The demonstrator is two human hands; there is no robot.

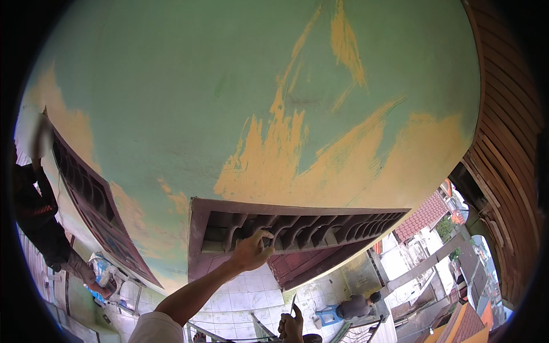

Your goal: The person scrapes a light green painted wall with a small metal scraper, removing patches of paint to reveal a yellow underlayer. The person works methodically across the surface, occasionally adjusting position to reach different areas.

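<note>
My left arm reaches up to a dark brown vent frame [297, 206] above a doorway. There my left hand [254, 250] is closed, its fingers hooked round one of the frame's curved slats [279, 224]. Lower down, near the bottom edge, my right hand [291, 327] holds a slim tool with a pale, narrow blade [294, 303] pointing up; its exact kind is too small to make out. Over the vent spreads a green wall [171, 86] with uneven strokes of yellow-orange paint [269, 160].
At left, a person in dark clothes [34, 200] stands beside a second vent frame [86, 177]. Green metal rails [263, 326] show below me. Far down on the tiled floor [229, 297], someone sits by a blue stool [327, 315]. Wooden ceiling boards [509, 114] curve at right.
</note>
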